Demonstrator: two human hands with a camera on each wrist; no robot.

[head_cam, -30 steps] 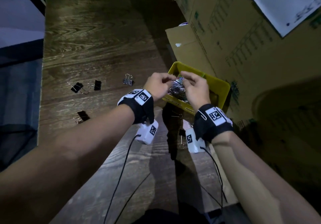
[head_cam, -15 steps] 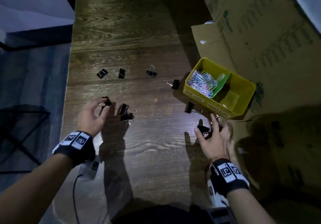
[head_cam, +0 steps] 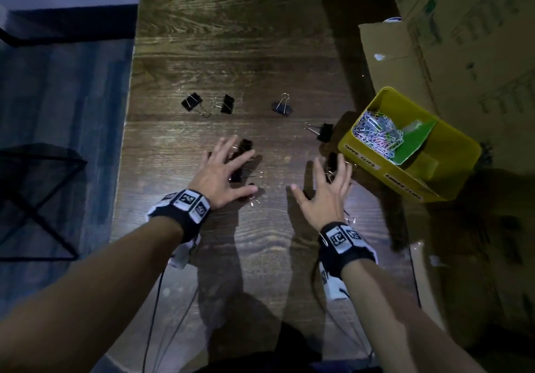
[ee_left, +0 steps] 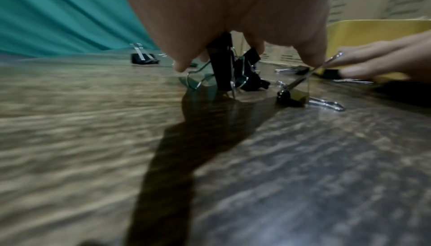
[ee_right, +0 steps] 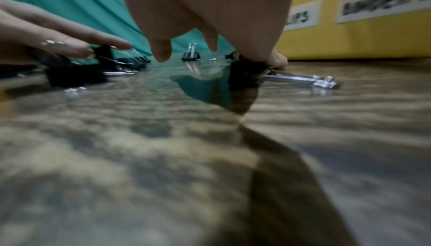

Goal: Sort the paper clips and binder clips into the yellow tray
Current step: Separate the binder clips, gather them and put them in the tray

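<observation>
— What are the hands doing?

— The left hand [head_cam: 221,174] is spread wide, palm down, over a small cluster of black metal binder clips [head_cam: 241,157] at the centre of the dark wood-grain table [head_cam: 231,39]. From the left wrist view one clip stands upright under the fingers [ee_left: 179,65], but I cannot tell whether they grip it.

— And the other?

— The right hand [head_cam: 327,196] is also splayed, its fingertips down on a black binder clip [ee_right: 245,74] just beside the yellow plastic tray [head_cam: 376,170], right of centre.

— What's in the tray?

— A heap of silvery wire paper clips [head_cam: 377,134] in its upper-left compartment, against a green divider [head_cam: 417,141]. The other compartment looks bare.

— Anything else out?

— Four loose binder clips [head_cam: 282,106] lie in a row above the hands, and brown cardboard boxes [head_cam: 463,39] fill the upper right.
</observation>
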